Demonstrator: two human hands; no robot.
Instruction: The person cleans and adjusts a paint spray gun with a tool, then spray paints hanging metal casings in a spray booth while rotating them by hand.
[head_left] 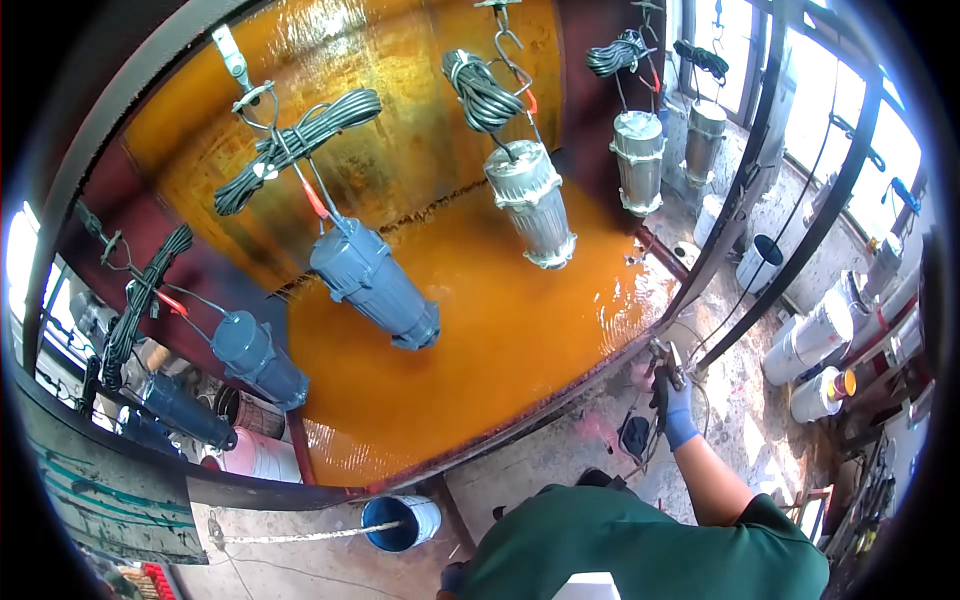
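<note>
head: spray gun (675, 368), apparently silvery grey.

At near left, a blue cylindrical bucket (428, 514) stands on the stained grey concrete floor (745, 435), a long whitish rod (300, 538) reaching into it. At right, white plastic pails (808, 340) cluster; farther off, a white dark-mouthed bucket (750, 272) stands below bright windows (835, 130).

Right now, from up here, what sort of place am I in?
Probably a paint-spraying workshop: motor-like metal units hang before an orange-stained, wet-looking panel, and the gloved right hand holds what looks like a spray gun.
</note>
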